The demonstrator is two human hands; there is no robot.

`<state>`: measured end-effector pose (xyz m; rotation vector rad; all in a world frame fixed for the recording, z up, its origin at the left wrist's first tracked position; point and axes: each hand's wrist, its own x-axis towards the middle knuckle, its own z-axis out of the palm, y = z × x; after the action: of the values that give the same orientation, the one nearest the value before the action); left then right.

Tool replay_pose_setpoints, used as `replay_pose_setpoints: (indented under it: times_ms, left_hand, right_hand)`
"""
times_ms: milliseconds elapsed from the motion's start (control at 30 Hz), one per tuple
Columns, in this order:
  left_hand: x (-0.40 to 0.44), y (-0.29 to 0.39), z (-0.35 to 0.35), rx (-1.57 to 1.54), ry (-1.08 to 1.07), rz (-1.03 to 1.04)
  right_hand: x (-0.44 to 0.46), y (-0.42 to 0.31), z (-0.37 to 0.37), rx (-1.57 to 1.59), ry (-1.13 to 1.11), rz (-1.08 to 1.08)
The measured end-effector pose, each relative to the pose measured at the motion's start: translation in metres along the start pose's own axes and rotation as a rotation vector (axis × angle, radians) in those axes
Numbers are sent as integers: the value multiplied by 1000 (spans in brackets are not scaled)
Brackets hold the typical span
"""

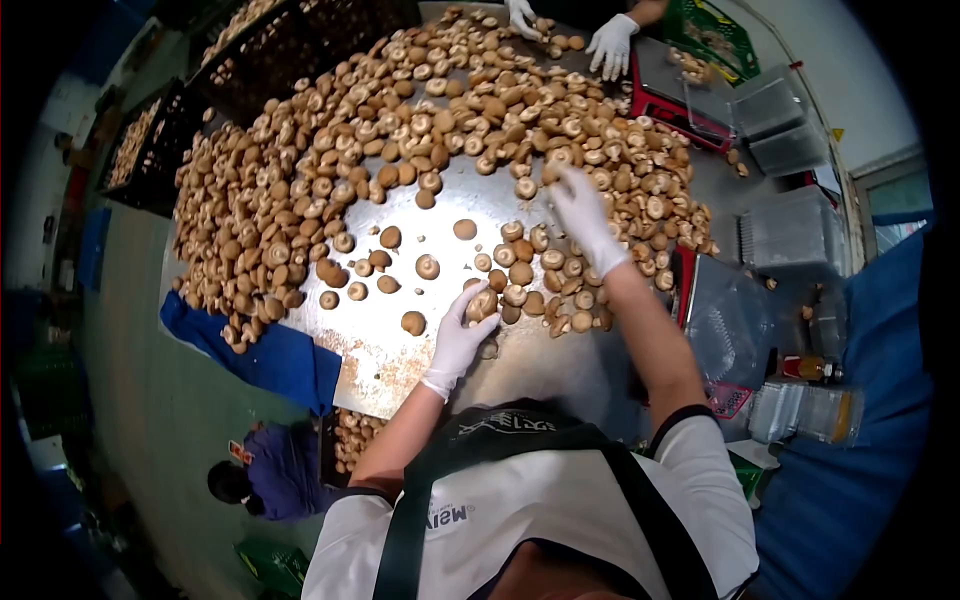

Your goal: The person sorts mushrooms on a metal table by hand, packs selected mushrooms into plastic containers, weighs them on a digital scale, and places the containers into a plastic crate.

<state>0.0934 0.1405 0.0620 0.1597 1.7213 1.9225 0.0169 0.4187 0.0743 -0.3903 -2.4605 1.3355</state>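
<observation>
Brown shiitake mushrooms [400, 130] lie heaped across a shiny metal table [385, 345]. My left hand [462, 335], in a white glove, is low over the near part of the table. Its fingers curl round a mushroom [482, 304], with loose mushrooms just to its right. Farther out, my right hand [583, 212], also gloved in white, reaches to the edge of the heap. Its fingertips close on a mushroom [553, 172], slightly blurred. Several single mushrooms [427, 266] are scattered between the heap and my left hand.
Across the table, another person's gloved hands [612, 46] work at the heap. Red-edged scales [680, 115] and clear plastic boxes [792, 232] stand at right. Dark crates of mushrooms [140, 145] are at left. A blue cloth [262, 350] hangs off the left edge; a person [285, 470] is below.
</observation>
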Motion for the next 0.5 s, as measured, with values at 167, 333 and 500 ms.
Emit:
replay_pose_setpoints:
  times_ms: [167, 333, 500]
  left_hand:
    - [15, 12, -11, 215, 115, 144]
    - [24, 18, -16, 274, 159, 215]
    - [24, 13, -20, 129, 54, 183]
  right_hand:
    - [77, 23, 5, -538, 81, 75]
    - [47, 29, 22, -696, -50, 43]
    - [-24, 45, 31, -390, -202, 78]
